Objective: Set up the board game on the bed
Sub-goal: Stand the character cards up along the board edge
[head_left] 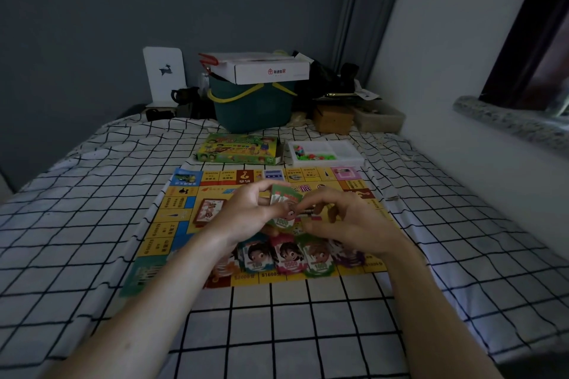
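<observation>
Green-edged play-money notes (284, 209), a small stack marked 1000, are held above the middle of the game board (172, 218), pinched between both hands. The left hand (246, 215) curls its fingers round the stack's left side with the thumb lying across the front, while the right hand (345, 224) meets it from the other side, fingertips closed on the stack's right edge; whether it also holds something small and dark there I cannot tell. Below the hands, along the board's near edge, four piles of notes (289, 258) lie side by side in blue, pink, green and purple, each printed with a cartoon face. A red-framed card deck (209, 209) rests on the board to the left of the hands. The yellow board lies flat on the bed (92, 194), whose cover is white with a black grid. Just beyond the board's far edge sit the green game box (240, 149) and, to its right, a white tray (338, 151) holding small coloured pieces. Farther back, against the grey wall, a dark green basket (252, 108) with yellow handles carries a white carton (264, 69) on top.
</observation>
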